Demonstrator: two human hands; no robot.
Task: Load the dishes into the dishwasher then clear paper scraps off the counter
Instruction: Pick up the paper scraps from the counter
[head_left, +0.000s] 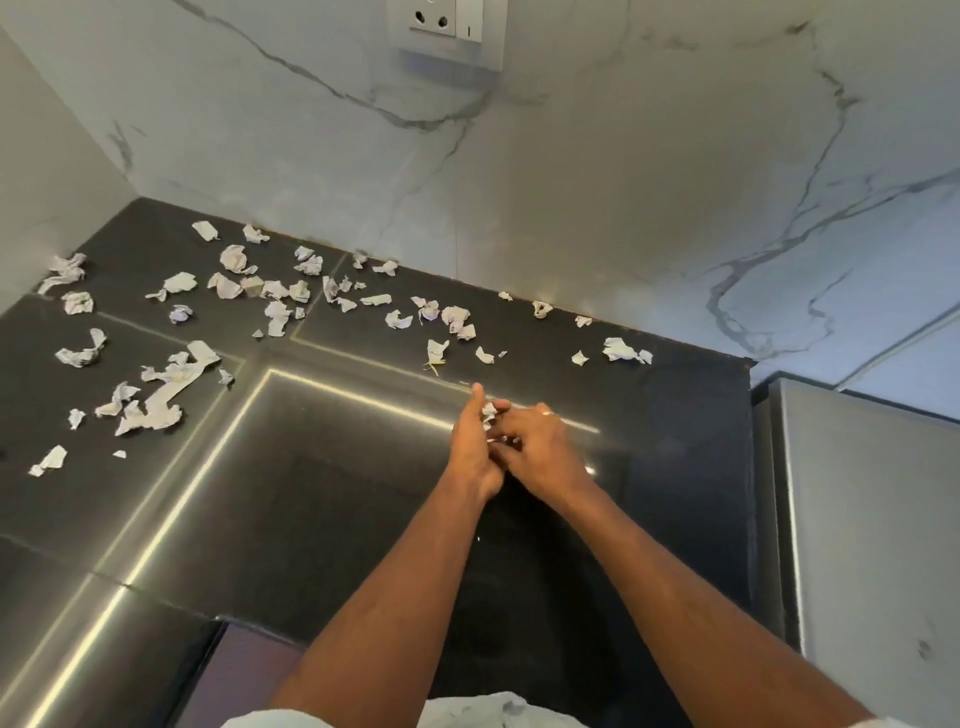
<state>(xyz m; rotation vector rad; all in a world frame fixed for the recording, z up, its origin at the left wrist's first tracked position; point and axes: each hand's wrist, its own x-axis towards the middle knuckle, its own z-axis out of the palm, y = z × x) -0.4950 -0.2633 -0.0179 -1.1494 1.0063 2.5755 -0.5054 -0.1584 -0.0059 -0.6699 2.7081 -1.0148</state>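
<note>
Several crumpled white paper scraps lie on the black counter (322, 467), thickest at the far left (166, 395) and along the back wall (457, 319). A few more sit at the right (621, 349). My left hand (475, 452) and my right hand (540, 449) meet above the counter's middle, touching each other. Small paper scraps (489, 411) show between their fingers. My left forefinger points up and away. How much paper each hand holds is hidden by the fingers.
A marble backsplash rises behind the counter, with a socket plate (449, 31) high up. A steel appliance (872, 519) stands at the right edge of the counter. The counter's front edge runs at the lower left.
</note>
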